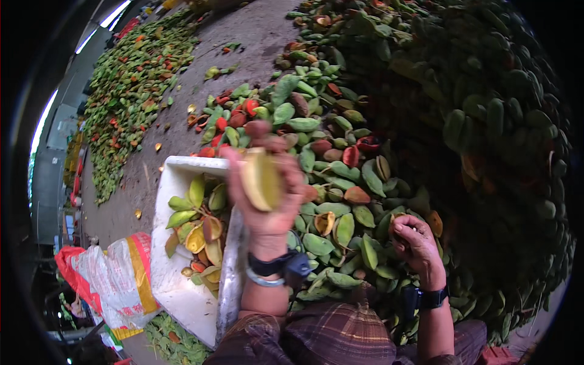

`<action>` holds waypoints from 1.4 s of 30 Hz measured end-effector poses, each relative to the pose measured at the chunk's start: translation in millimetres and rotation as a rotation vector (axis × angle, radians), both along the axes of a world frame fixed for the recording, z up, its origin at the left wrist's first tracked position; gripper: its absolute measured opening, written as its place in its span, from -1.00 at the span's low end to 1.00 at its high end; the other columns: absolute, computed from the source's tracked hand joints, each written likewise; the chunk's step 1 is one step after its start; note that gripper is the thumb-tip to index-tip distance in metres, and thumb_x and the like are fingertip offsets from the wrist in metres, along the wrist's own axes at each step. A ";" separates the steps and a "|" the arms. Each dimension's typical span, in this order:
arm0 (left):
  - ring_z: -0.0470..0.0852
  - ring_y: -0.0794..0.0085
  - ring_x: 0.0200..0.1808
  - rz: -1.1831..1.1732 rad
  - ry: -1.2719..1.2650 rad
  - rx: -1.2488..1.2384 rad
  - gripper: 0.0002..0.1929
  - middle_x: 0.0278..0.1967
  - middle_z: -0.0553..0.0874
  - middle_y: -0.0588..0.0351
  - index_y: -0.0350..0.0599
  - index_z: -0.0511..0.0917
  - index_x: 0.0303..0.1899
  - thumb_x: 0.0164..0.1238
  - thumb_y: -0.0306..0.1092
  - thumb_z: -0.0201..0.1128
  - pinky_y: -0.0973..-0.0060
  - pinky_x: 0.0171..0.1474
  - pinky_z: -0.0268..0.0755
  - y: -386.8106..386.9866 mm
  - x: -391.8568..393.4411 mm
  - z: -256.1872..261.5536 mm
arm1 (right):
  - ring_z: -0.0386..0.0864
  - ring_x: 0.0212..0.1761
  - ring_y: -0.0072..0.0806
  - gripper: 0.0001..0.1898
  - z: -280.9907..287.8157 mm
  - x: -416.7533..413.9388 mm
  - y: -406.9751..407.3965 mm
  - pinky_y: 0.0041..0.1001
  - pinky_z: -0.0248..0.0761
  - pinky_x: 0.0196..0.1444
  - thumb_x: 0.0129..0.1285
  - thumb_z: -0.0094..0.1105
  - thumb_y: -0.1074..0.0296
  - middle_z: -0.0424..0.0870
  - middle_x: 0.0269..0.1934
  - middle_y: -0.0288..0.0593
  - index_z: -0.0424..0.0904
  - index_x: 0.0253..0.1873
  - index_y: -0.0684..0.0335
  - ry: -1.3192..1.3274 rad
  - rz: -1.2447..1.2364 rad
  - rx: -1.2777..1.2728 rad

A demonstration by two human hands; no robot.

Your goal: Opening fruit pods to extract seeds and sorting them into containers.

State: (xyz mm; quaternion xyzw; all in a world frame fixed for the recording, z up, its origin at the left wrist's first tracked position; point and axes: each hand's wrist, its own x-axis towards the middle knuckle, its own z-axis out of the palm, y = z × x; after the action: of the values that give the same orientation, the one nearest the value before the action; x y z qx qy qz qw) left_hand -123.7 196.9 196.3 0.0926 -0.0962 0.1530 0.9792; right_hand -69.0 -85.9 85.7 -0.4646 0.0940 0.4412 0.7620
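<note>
My left hand, blurred by motion, is turned palm up beside the right wall of a white foam box. Its fingers curl around a pale yellow opened seed pod. Inside the box lie several green pods and split pods with yellow inner walls. Over the heap of green and reddish seed pods, my right hand has its thumb pressed to its curled fingers. A small brownish edge shows at those fingertips; whether it is held is unclear.
A printed woven sack leans by the box's left side. A tall, shadowed pile of pods rises on the right. Across the concrete floor lies another spread of pods. Leafy green matter lies below the box.
</note>
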 end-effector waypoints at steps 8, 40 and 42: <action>0.66 0.30 -0.01 -0.019 0.013 -0.082 -0.42 0.19 0.55 0.02 -0.10 0.17 0.43 0.50 -0.13 0.06 0.36 0.07 0.54 -1.0 40.7 -60.8 | 0.59 -0.42 -0.45 -0.77 -2.1 10.5 -9.2 -0.59 0.39 -0.60 0.40 0.09 0.19 0.58 -0.39 -0.22 0.56 -0.08 0.24 0.246 -0.020 0.197; 0.55 0.53 0.11 -0.309 0.513 0.645 -0.42 0.10 0.59 0.16 -0.24 0.29 0.37 0.32 -0.64 0.22 0.53 0.22 0.41 -139.2 6.0 -118.4 | 0.26 -0.68 -0.74 -0.54 -3.7 -30.4 14.8 -0.65 0.08 -0.64 0.52 -0.22 -0.05 0.43 -0.52 -0.41 0.54 -0.02 0.23 -0.495 -0.266 -0.376; 0.49 0.49 0.21 -0.223 0.478 0.826 -0.39 0.27 0.47 0.12 -0.26 0.29 0.37 0.27 -0.68 0.21 0.52 0.28 0.34 -137.5 2.2 -117.6 | 0.25 -0.69 -0.74 -0.54 4.0 -25.1 16.2 -0.64 0.07 -0.66 0.51 -0.20 -0.08 0.44 -0.53 -0.42 0.57 -0.06 0.21 -0.379 -0.264 -0.390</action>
State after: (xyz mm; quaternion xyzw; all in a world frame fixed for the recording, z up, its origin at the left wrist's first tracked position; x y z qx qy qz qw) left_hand -121.5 59.4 78.6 0.4948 0.0695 -0.0292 0.8657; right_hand -94.1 -69.7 89.7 -0.6600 0.0925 0.2175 0.7131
